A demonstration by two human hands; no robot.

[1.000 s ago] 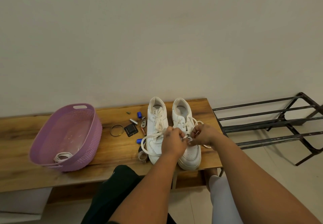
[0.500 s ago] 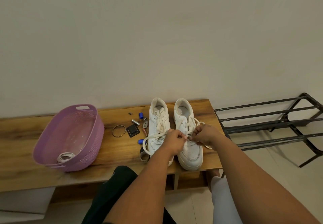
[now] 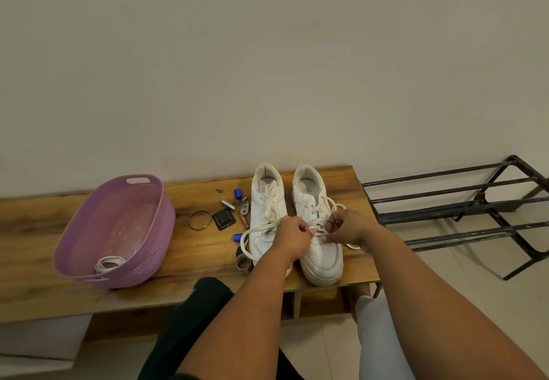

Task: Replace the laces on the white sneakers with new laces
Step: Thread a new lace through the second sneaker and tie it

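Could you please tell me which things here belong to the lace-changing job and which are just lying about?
Job: left hand, right hand, right sneaker and its lace, left sneaker, coiled lace in purple basket.

Lying about: bangle, black square piece, blue caps, metal rack.

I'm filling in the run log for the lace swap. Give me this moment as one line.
left hand: grip on lace | right hand: grip on lace | right sneaker: being laced | basket: coiled lace inside

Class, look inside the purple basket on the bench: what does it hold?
A coiled white lace lies at the near end of the purple basket. The rest of its floor looks bare; the near wall hides the lowest strip.
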